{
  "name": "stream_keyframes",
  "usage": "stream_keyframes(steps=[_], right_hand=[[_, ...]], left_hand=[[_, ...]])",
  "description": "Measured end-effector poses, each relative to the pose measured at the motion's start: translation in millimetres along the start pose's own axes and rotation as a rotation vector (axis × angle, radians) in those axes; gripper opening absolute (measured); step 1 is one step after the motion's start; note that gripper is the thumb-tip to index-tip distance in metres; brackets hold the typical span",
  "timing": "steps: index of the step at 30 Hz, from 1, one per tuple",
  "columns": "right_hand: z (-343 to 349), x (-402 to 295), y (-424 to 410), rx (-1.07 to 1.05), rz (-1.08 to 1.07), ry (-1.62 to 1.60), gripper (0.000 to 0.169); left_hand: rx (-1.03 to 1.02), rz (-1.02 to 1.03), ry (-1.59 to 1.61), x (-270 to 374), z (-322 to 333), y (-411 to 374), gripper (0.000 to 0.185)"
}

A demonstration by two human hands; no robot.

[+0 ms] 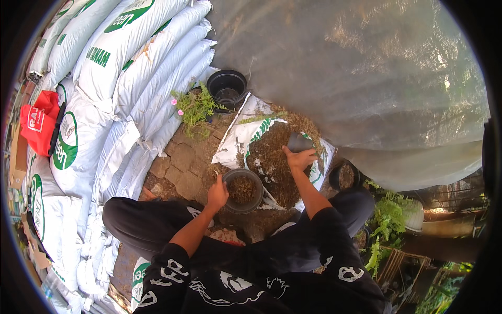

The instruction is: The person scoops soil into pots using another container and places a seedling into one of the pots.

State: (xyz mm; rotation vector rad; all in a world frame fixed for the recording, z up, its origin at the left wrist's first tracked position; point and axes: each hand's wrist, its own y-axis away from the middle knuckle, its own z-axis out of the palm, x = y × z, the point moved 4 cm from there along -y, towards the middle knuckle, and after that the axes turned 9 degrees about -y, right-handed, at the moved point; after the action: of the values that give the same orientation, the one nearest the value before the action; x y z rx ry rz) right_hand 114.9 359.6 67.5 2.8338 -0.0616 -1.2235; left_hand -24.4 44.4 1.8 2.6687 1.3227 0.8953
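Note:
My left hand [218,193] grips the rim of a round dark plastic plant pot [244,209], which has brown, crumbly potting mix [242,189] inside. To its right lies a white plastic sack [251,135] with green print, its side opened wide. Loose brown growing medium [270,153] fills the opening. Over the far right part of this opening, my right hand [300,159] holds a grey, blurred container [299,143], perhaps a scoop or small pot. What that container holds cannot be made out.
Stacked white sacks [129,70] rise on the left, with a red bag [41,123] on them. A flowering plant [198,112] and a black pot [226,86] stand ahead. Grey plastic sheeting [353,78] hangs at the right, above another black pot [345,176]. Ferns [392,214] grow at lower right.

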Motion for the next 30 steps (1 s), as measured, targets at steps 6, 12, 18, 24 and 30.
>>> stream_keyframes(steps=[6,12,18,24,30], right_hand=[[39.0,-10.6,-5.2,-0.139,0.035,-0.084,0.111],[68.1,-17.3,-9.8,-0.282,0.019,-0.061,0.113],[70.8,-16.0,-12.1,-0.377,-0.014,-0.015,0.12],[91.5,-14.8,2.3,-0.671,-0.151,0.137,0.137],[95.1,-15.2,3.7,-0.741,-0.104,0.074,0.143]], left_hand=[[0.026,0.01,0.013,0.2,-1.5,-0.2,0.035],[0.047,0.005,-0.022,2.2,2.0,0.5,0.035],[0.076,0.003,-0.002,-1.8,5.5,1.9,0.031],[0.088,0.024,0.014,4.1,2.4,1.6,0.028],[0.067,0.007,-0.036,5.2,-2.3,3.1,0.03]])
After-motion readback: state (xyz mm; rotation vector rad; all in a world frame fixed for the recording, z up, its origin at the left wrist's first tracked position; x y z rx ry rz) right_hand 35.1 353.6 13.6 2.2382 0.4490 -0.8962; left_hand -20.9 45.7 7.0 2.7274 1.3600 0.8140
